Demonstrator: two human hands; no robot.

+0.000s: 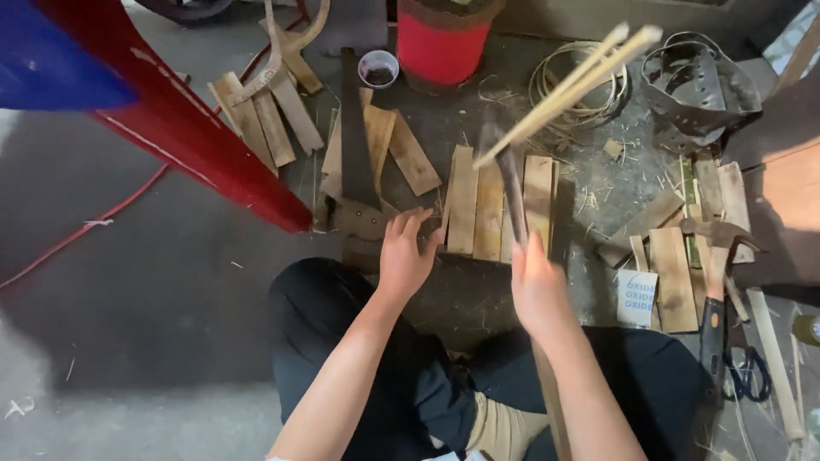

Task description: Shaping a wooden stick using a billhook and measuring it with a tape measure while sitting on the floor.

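Observation:
My right hand (538, 290) is shut around the handle of a dark, blurred knife (511, 192) that points away from me. Several long pale bamboo strips (568, 85) stick up and to the right from the blade, above the floor. My left hand (406, 252) hovers with fingers apart at the near edge of a row of flat wooden slats (478, 205). It is just right of the wooden handle of a hand saw (357, 171) lying on the floor, and holds nothing. I sit with my legs in dark trousers (342, 341) spread below.
A red cylinder (440, 43) and a small cup (378, 67) stand at the back. A bamboo coil (589, 102) and dark metal basket (700, 85) lie right, above a hammer (713, 256), scissors (747, 371) and more planks (675, 273). A red and blue object (171, 111) slants at left.

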